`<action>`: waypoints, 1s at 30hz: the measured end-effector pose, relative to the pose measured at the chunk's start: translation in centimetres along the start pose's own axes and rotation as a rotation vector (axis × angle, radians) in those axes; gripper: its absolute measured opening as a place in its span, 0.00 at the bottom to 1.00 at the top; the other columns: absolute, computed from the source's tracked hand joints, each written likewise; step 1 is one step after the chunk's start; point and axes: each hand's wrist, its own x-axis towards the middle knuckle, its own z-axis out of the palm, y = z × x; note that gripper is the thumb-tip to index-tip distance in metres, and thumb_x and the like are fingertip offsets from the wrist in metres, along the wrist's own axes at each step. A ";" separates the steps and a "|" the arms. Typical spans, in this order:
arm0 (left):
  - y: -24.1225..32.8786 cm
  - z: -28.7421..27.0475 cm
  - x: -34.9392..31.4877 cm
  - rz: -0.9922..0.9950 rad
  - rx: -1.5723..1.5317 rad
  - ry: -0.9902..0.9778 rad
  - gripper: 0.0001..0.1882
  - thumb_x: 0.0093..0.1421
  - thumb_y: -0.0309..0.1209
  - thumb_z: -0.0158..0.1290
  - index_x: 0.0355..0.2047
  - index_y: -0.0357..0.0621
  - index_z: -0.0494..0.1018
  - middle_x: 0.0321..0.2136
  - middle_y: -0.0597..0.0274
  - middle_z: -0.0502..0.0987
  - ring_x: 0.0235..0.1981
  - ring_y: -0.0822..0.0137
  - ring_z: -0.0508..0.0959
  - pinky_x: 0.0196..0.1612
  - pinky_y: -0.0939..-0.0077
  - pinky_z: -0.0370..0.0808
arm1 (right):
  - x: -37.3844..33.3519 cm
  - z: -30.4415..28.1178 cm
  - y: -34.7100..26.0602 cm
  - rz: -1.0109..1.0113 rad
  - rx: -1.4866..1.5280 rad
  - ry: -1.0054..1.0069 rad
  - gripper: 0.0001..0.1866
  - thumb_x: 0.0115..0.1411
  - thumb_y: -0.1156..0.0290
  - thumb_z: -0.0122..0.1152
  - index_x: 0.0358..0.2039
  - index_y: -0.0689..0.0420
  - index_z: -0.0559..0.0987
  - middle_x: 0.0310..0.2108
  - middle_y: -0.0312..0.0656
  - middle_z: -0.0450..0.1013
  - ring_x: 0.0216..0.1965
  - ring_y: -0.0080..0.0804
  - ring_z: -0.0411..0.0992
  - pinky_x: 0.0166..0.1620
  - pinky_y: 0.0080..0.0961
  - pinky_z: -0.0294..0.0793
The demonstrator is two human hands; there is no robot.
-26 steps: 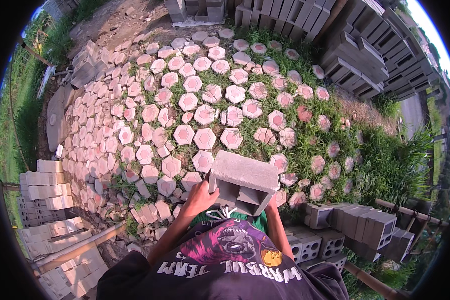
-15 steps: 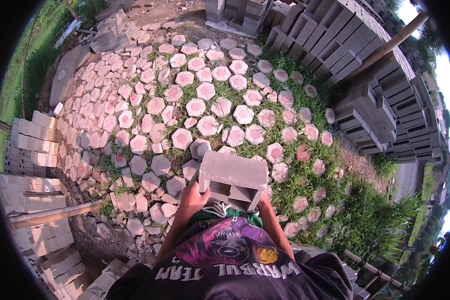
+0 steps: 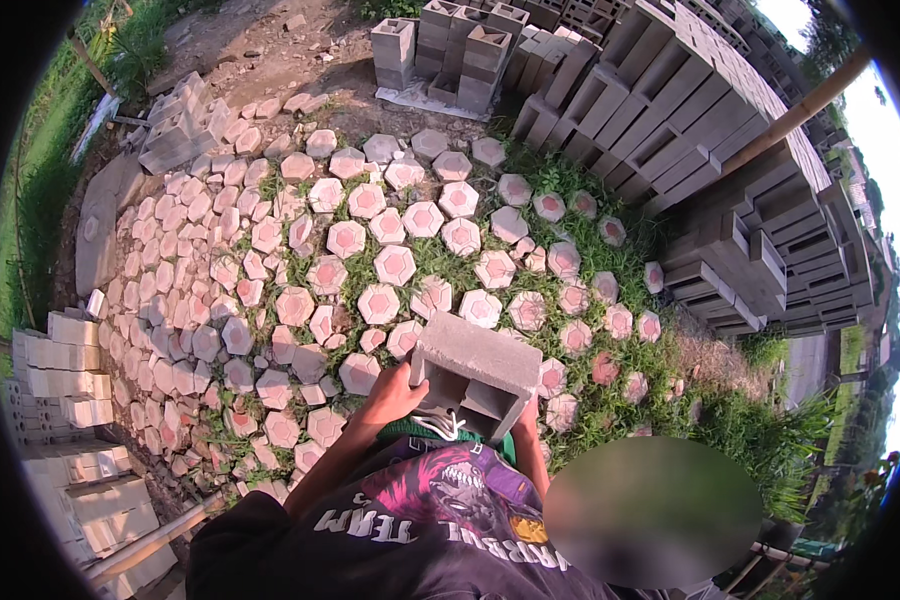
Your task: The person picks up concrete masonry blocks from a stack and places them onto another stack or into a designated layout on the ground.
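Observation:
A grey hollow concrete block is held close against my waist, its hollow cells facing me. My left hand grips the block's left end, with the thumb along its near edge. At the opposite end is my right hand, mostly hidden behind the block's corner but closed on it. Beneath and ahead of the block lie hexagonal paving stones with pinkish centres, set apart in grass.
Tall stacks of concrete blocks line the right, with a smaller group standing far ahead. More blocks are piled at left. Bamboo poles cross the right stacks and the lower left. A blurred patch covers the lower right.
My view has shifted forward over the paving, and the far block group shows more fully. The block stays in both hands, now slightly lower and further right in view.

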 end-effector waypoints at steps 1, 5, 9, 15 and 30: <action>-0.3 -1.0 1.3 -0.028 -0.009 0.020 0.23 0.50 0.41 0.58 0.28 0.28 0.68 0.22 0.36 0.73 0.28 0.39 0.75 0.32 0.54 0.71 | 1.2 1.0 -0.1 0.032 -0.004 0.000 0.34 0.65 0.43 0.31 0.55 0.60 0.66 0.47 0.41 0.69 0.47 0.30 0.67 0.51 0.28 0.67; 0.3 -2.3 8.0 -0.002 -0.020 0.034 0.21 0.50 0.40 0.58 0.23 0.30 0.67 0.20 0.37 0.73 0.25 0.39 0.74 0.28 0.52 0.69 | 6.5 3.5 -2.7 0.074 0.088 -0.010 0.36 0.65 0.42 0.30 0.55 0.62 0.66 0.49 0.41 0.68 0.48 0.30 0.67 0.51 0.28 0.66; 1.2 -3.5 14.8 -0.068 -0.030 0.039 0.18 0.49 0.38 0.58 0.27 0.33 0.70 0.22 0.40 0.75 0.28 0.42 0.76 0.32 0.54 0.73 | 12.0 6.6 -6.5 -0.006 -0.036 -0.065 0.35 0.66 0.43 0.29 0.57 0.62 0.64 0.51 0.43 0.67 0.50 0.31 0.66 0.53 0.28 0.64; 2.5 -3.4 26.5 -0.167 -0.120 0.181 0.19 0.50 0.36 0.57 0.38 0.35 0.69 0.31 0.42 0.77 0.34 0.44 0.77 0.37 0.56 0.73 | 28.0 10.4 -13.6 -0.037 -0.254 -0.165 0.37 0.65 0.43 0.28 0.52 0.66 0.70 0.48 0.48 0.70 0.50 0.34 0.66 0.54 0.29 0.63; 12.3 -7.2 45.8 -0.308 -0.322 0.405 0.18 0.50 0.30 0.56 0.40 0.34 0.69 0.33 0.43 0.77 0.36 0.47 0.78 0.39 0.61 0.73 | 48.1 19.0 -29.9 0.059 -0.515 -0.325 0.44 0.61 0.36 0.31 0.48 0.70 0.72 0.48 0.57 0.69 0.52 0.41 0.66 0.56 0.30 0.60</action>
